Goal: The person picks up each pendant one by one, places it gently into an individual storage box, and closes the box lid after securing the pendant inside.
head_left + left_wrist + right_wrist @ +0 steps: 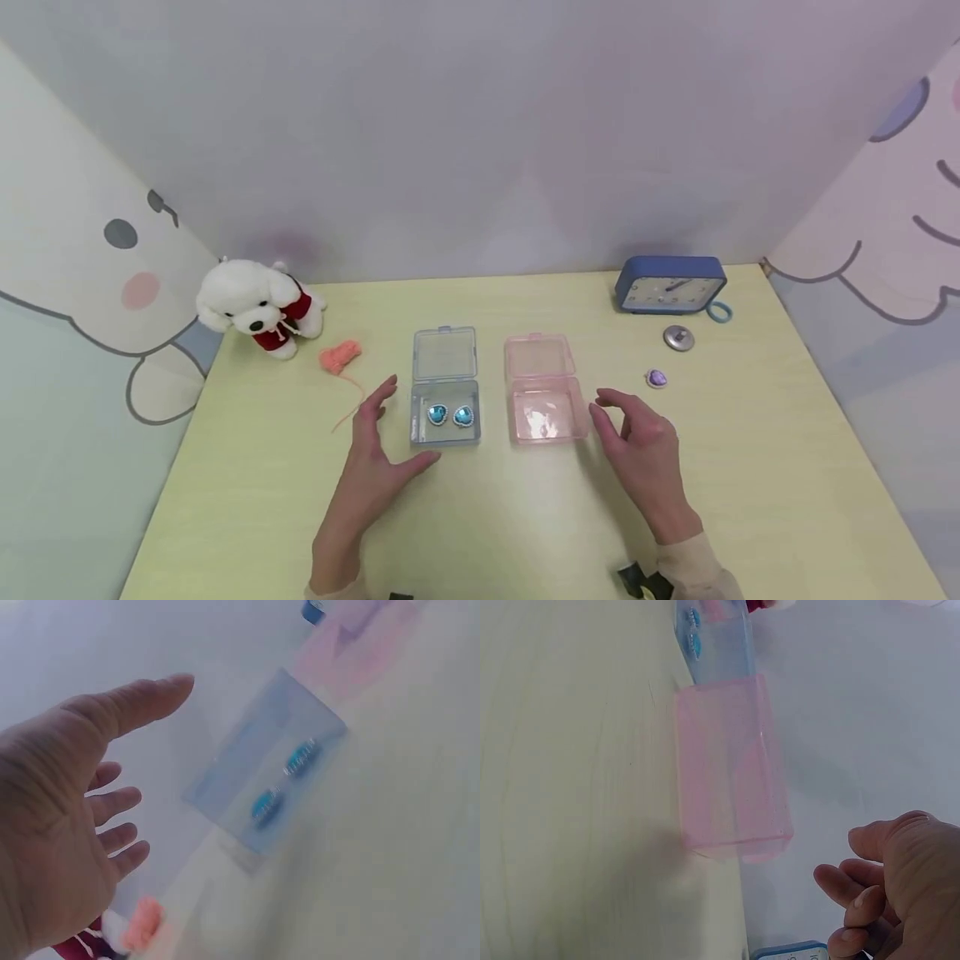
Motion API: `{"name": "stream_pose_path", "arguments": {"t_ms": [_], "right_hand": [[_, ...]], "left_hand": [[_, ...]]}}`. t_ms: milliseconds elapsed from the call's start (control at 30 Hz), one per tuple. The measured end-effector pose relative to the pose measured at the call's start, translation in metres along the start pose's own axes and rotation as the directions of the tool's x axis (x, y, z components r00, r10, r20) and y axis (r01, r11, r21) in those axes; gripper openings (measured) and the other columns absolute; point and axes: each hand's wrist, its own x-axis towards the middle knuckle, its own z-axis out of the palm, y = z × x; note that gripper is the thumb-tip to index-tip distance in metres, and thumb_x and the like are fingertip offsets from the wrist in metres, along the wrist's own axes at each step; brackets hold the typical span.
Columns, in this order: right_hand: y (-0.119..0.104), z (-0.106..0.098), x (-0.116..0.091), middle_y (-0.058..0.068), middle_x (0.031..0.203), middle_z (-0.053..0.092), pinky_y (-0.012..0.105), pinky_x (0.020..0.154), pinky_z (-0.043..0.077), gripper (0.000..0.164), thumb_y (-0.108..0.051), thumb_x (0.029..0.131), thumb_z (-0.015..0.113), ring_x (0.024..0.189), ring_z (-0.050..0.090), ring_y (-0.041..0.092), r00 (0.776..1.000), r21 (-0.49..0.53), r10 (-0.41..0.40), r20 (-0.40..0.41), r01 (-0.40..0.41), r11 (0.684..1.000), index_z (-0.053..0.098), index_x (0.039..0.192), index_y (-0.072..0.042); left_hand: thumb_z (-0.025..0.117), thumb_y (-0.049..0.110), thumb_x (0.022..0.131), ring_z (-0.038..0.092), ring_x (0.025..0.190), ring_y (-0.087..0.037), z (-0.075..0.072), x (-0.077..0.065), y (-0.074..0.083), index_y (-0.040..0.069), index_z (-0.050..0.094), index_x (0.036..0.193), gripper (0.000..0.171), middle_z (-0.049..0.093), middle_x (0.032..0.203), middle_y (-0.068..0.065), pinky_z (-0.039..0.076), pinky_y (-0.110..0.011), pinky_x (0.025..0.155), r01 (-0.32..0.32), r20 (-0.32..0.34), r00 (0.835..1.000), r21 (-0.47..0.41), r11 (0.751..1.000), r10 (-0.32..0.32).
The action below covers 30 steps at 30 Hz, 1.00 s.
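Observation:
A clear blue box point(445, 440) with its lid tipped back holds two blue heart-shaped gems point(437, 414), each with a sparkling rim. Thumb and fingers of my left hand point(375, 471) are spread wide at the box's left and front sides, with nothing gripped. To the right stands a clear pink box point(546, 408), its lid also back and no gem inside. My right hand point(641, 442) hovers by that box's right side, fingers loosely bent and thumb apart from the index finger. In the right wrist view nothing shows between those fingers.
Beyond the right hand lie a purple gem point(656, 378), a round silver piece point(678, 337), a blue ring point(719, 312) and a blue clock point(670, 285). At left sit a white plush dog point(255, 304) and a coral yarn bundle point(340, 357) with a loose strand.

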Motion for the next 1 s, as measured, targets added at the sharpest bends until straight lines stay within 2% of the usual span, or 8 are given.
{"name": "stream_pose_path", "arguments": {"t_ms": [100, 167, 300, 400, 533, 633, 800, 1000], "right_hand": [[0.003, -0.001, -0.001, 0.002, 0.077, 0.071, 0.015, 0.045, 0.028, 0.027, 0.006, 0.08, 0.086, 0.05, 0.03, -0.007, 1.0, -0.008, 0.015, -0.002, -0.015, 1.0, 0.078, 0.105, 0.0], [0.005, -0.002, -0.003, 0.001, 0.077, 0.071, 0.016, 0.044, 0.028, 0.027, 0.007, 0.08, 0.086, 0.05, 0.03, -0.007, 0.999, -0.014, 0.033, -0.002, -0.033, 0.999, 0.078, 0.105, 0.0], [0.008, -0.003, -0.005, 0.0, 0.073, 0.068, 0.016, 0.044, 0.028, 0.027, 0.007, 0.079, 0.086, 0.049, 0.031, -0.005, 0.999, -0.019, 0.054, -0.001, -0.054, 0.998, 0.078, 0.104, 0.001], [0.009, -0.004, -0.007, -0.002, 0.069, 0.064, 0.017, 0.045, 0.028, 0.026, 0.006, 0.08, 0.086, 0.048, 0.031, -0.004, 0.998, -0.021, 0.057, 0.009, -0.057, 0.998, 0.078, 0.104, 0.001], [0.011, -0.006, -0.008, -0.002, 0.067, 0.061, 0.017, 0.044, 0.028, 0.026, 0.006, 0.08, 0.086, 0.048, 0.031, -0.005, 0.998, -0.019, 0.07, 0.005, -0.07, 0.997, 0.078, 0.104, 0.001], [0.012, -0.009, -0.009, -0.001, 0.069, 0.063, 0.016, 0.042, 0.028, 0.026, 0.007, 0.08, 0.086, 0.048, 0.031, -0.005, 0.997, -0.017, 0.075, -0.006, -0.075, 0.997, 0.077, 0.104, 0.001], [0.014, -0.011, -0.012, -0.001, 0.072, 0.067, 0.016, 0.042, 0.028, 0.026, 0.007, 0.079, 0.087, 0.048, 0.032, -0.007, 0.998, -0.019, 0.061, -0.014, -0.061, 0.998, 0.078, 0.103, 0.001], [0.017, -0.014, -0.013, 0.002, 0.078, 0.072, 0.016, 0.042, 0.028, 0.027, 0.007, 0.079, 0.086, 0.048, 0.032, -0.006, 0.998, -0.025, 0.063, -0.025, -0.063, 0.998, 0.077, 0.104, 0.001]], "left_hand": [[0.098, 0.017, 0.076, 0.033, 0.151, -0.031, 0.004, 0.0, 0.02, 0.03, 0.028, 0.163, 0.112, 0.034, 0.168, 0.003, 0.032, -0.066, 0.118, -0.059, -0.034, 0.998, -0.03, 0.998, 0.058], [0.097, 0.015, 0.076, 0.039, 0.146, -0.026, 0.012, 0.0, 0.034, 0.03, 0.03, 0.162, 0.11, 0.038, 0.165, 0.003, 0.038, -0.065, 0.114, -0.095, -0.027, 0.995, -0.062, 0.994, 0.094], [0.097, 0.016, 0.077, 0.048, 0.139, -0.027, 0.036, 0.003, 0.055, 0.027, 0.036, 0.158, 0.102, 0.041, 0.165, 0.004, 0.047, -0.063, 0.107, -0.177, 0.021, 0.983, -0.108, 0.978, 0.18], [0.096, 0.019, 0.078, 0.048, 0.142, -0.029, 0.056, 0.006, 0.063, 0.024, 0.038, 0.157, 0.098, 0.041, 0.165, 0.008, 0.046, -0.06, 0.11, -0.237, 0.051, 0.968, -0.131, 0.963, 0.245], [0.095, 0.019, 0.079, 0.046, 0.144, -0.026, 0.084, 0.009, 0.069, 0.024, 0.035, 0.16, 0.102, 0.042, 0.163, 0.005, 0.044, -0.053, 0.115, -0.291, 0.093, 0.947, -0.162, 0.943, 0.308], [0.095, 0.017, 0.078, 0.044, 0.146, -0.023, 0.103, 0.008, 0.071, 0.022, 0.034, 0.161, 0.104, 0.041, 0.164, 0.003, 0.042, -0.049, 0.118, -0.298, 0.115, 0.939, -0.195, 0.935, 0.323], [0.095, 0.015, 0.078, 0.039, 0.15, -0.022, 0.126, 0.007, 0.072, 0.016, 0.033, 0.16, 0.104, 0.036, 0.167, 0.001, 0.04, -0.056, 0.119, -0.271, 0.12, 0.946, -0.224, 0.936, 0.303], [0.095, 0.016, 0.077, 0.043, 0.145, -0.031, 0.141, 0.011, 0.062, 0.013, 0.029, 0.161, 0.107, 0.035, 0.164, -0.005, 0.048, -0.057, 0.112, -0.28, 0.083, 0.951, -0.164, 0.946, 0.297]]}}
